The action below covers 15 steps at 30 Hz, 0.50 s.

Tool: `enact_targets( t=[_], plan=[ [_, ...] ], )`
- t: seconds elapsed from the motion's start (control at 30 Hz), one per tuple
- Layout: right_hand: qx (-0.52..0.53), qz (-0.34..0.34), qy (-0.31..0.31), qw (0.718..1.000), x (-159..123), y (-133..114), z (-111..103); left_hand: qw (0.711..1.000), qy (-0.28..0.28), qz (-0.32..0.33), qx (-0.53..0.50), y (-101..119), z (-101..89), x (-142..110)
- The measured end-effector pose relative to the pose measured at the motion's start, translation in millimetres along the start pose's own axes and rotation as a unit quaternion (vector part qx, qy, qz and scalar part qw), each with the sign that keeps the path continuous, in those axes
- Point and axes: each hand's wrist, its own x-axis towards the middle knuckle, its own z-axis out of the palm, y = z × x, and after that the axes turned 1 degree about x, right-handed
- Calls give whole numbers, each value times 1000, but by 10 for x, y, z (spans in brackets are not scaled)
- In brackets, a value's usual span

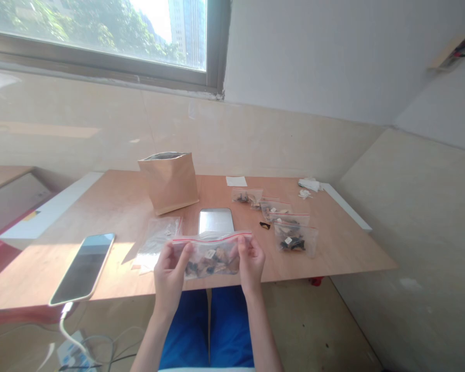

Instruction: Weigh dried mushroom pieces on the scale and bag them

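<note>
A clear zip bag (217, 261) with a red seal line is stretched between my two hands above the table's front edge. Brown and dark dried pieces and a small white packet show inside it. My left hand (171, 263) pinches the bag's top left corner, thumb in front. At the top right corner, my right hand (251, 258) grips it the same way. Just behind the bag lies a flat silver scale-like device (216, 219), partly covered by it. Flat clear plastic bags (159, 237) rest to the left of that device.
An upright brown paper bag (170, 181) stands at the back left. Several filled zip bags (295, 240) sit at the right, near a small dark piece (264, 226). A phone (83, 268) with a white cable (67, 325) lies at the front left. White paper (236, 181) is at the back.
</note>
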Motion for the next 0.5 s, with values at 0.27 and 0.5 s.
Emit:
enact_targets(
  t=[0.27, 0.5],
  plan=[
    [26, 45, -82, 995, 30, 46, -50, 1000, 2, -24, -15, -26, -1, 23],
    [31, 56, -65, 996, 23, 10, -50, 999, 15, -27, -9, -25, -24, 40]
  ],
)
